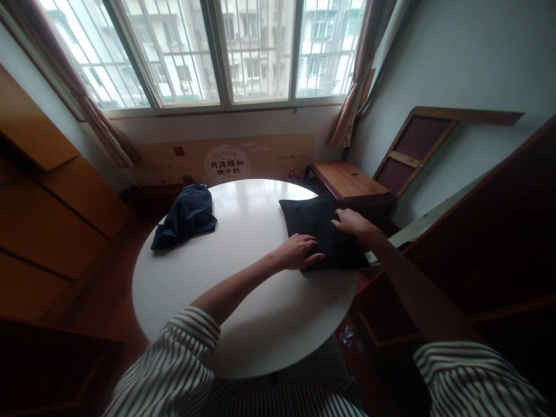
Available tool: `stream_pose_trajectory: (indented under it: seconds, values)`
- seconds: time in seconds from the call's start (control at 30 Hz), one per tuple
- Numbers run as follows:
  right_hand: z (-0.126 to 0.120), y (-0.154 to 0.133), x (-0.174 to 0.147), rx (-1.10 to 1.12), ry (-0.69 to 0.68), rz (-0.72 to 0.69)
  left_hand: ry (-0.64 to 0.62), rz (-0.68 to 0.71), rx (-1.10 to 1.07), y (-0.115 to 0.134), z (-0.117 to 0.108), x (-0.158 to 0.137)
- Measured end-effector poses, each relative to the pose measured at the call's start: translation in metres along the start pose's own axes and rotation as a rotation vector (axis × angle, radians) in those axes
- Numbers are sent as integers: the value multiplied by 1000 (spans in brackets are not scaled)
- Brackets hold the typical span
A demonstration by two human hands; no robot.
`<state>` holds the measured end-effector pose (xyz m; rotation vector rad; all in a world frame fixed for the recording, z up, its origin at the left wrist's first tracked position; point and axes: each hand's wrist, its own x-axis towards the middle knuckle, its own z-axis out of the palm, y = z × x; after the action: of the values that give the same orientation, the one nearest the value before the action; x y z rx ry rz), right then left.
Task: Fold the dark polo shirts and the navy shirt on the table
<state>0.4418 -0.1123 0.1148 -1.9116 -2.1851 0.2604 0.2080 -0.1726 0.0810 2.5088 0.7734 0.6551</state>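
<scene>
A folded black garment (319,223) lies flat at the right side of the white round table (243,295). My left hand (299,252) rests on its near left part, palm down with the fingers apart. On the right part of the same garment is my right hand (354,222), its fingers spread a little and lightly bent against the cloth. Neither hand grips anything. Across the table, at the left edge, a dark blue garment (186,217) sits in a loose, rumpled heap, away from both hands.
Beyond the table stands a small wooden stool-like table (347,178). A wooden framed piece (414,142) leans on the right wall. Orange-brown cabinets (47,214) line the left side. A printed board (269,156) stands below the barred window (256,52).
</scene>
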Motion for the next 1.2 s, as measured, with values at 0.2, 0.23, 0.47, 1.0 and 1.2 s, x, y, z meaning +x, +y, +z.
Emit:
stream_pose_trajectory:
  seconds: [0.2, 0.23, 0.47, 1.0, 1.2]
  values:
    - [10, 24, -71, -47, 112, -203, -6, -35, -36, 4, 17, -7]
    - [14, 25, -83, -23, 143, -255, -8, -36, -46, 4, 18, -7]
    - [36, 28, -120, -70, 246, -415, -42, -49, 51, 6, 20, -7]
    - [26, 56, -132, -339, 184, -496, -130, 7, 502, 6, 32, -21]
    - [11, 41, -106, -109, 85, -457, -140, 70, 408, -3, 11, 2]
